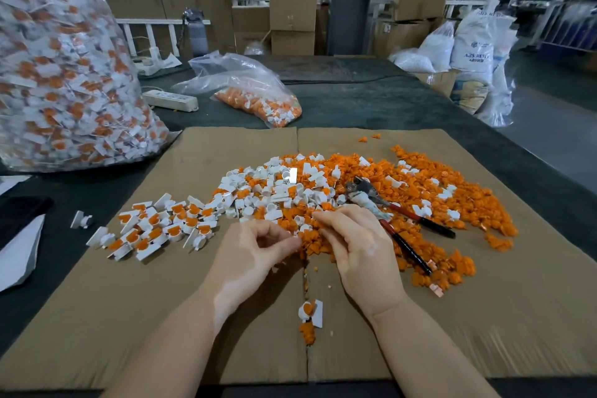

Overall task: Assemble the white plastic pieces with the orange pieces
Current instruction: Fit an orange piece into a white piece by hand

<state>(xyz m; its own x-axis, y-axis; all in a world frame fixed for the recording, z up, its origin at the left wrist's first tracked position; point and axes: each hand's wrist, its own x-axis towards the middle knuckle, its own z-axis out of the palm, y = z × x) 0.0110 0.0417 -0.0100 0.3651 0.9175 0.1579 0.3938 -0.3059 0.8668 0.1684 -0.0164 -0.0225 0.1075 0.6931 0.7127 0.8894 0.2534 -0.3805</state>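
A flat sheet of brown cardboard (161, 317) is laid over a dark table (371, 100). A bulging clear plastic bag (64, 74) packed with white-and-orange parts is stood at the left edge. Across the cardboard a loose heap of small orange pieces (452, 203) is spread, mixed with glossy white plastic pieces (277, 191); joined pieces (155, 226) are gathered to the left. Red-handled pliers (397, 216) are laid on the heap. The left hand (255, 255) is held palm-inward, fingers curled, thumb and forefinger pinched narrowly; what is pinched cannot be told. The right hand (352, 242) is angled down, its curled fingers set into the orange pieces.
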